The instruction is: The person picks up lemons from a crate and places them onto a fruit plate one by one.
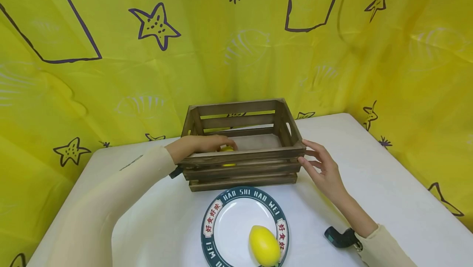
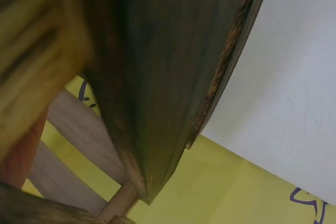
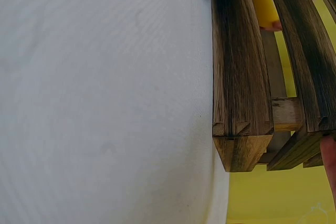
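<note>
A brown slatted wooden crate point(image 1: 244, 168) stands on the table. My left hand point(image 1: 199, 143) reaches over its front left corner, fingers curled round a yellow lemon point(image 1: 227, 148) inside. Through the slats in the right wrist view, that lemon point(image 3: 263, 4) shows with fingertips at its sides. My right hand point(image 1: 324, 168) holds the crate's front right corner, thumb against the front slat and fingers at the side. In front of the crate lies a white plate point(image 1: 233, 222) with a dark green lettered rim, and another lemon point(image 1: 265, 245) rests on its right part.
A white table point(image 1: 155, 226) carries everything. Yellow cloth point(image 1: 207, 53) printed with starfish and shells hangs behind the crate and along the sides. The plate's far rim sits close to the crate's front.
</note>
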`<state>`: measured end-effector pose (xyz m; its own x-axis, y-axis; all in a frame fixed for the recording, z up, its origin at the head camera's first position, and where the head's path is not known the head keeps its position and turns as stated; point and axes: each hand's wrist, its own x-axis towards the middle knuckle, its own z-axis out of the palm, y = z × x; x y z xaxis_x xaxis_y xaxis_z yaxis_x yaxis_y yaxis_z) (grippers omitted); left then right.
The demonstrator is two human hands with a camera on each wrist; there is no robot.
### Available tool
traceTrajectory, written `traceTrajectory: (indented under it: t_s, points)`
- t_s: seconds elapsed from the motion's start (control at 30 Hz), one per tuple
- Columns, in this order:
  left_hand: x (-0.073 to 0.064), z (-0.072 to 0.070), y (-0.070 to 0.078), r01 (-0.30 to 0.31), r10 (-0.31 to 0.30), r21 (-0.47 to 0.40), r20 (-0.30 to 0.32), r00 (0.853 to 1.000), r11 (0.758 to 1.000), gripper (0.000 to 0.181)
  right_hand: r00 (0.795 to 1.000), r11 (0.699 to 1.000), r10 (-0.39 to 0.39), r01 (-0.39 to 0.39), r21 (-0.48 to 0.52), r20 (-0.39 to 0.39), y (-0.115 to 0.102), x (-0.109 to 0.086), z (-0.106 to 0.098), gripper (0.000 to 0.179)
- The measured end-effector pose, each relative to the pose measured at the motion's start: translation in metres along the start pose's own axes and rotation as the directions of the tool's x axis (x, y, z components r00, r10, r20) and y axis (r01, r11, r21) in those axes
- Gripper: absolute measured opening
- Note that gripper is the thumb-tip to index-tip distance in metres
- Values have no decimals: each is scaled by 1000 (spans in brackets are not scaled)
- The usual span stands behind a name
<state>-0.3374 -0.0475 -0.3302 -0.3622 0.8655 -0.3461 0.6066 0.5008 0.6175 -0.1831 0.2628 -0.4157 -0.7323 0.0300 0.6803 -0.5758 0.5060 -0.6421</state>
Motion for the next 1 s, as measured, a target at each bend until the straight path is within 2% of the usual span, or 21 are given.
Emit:
traceTrajectory:
  t_s: [0.1,0.23,0.43,0.53,0.7,0.83,1.0]
  points:
    - [0,-2,0,-49,51,75,-27,998,996,40,1000,1000,-4,4,-3,-2,-1,1,-1,63]
    - [0,-3,1,-60,68,120,-63,996,991,47,1000,1000,-11,11,-4,-5,-2,2,-2,63]
    - [-4,-1,3,-78,91,120,-103,991,990,50,1000,1000,-9,9,14,-4,-2,1,-1,62]
    - [-8,0,3,-84,103,125,-148,984,989,52,1000,1000,-8,8,19,-7,-2,0,0,62]
    - [-14,0,3,-77,110,136,-251,962,988,54,1000,1000,-9,9,13,-11,-1,-1,1,61]
    - [-15,0,5,-112,153,149,-305,940,983,54,1000,1000,-8,8,-2,-16,-2,-1,1,61]
    - [-18,0,5,-130,200,203,-382,902,971,56,999,999,-33,33,18,-24,-18,2,2,58]
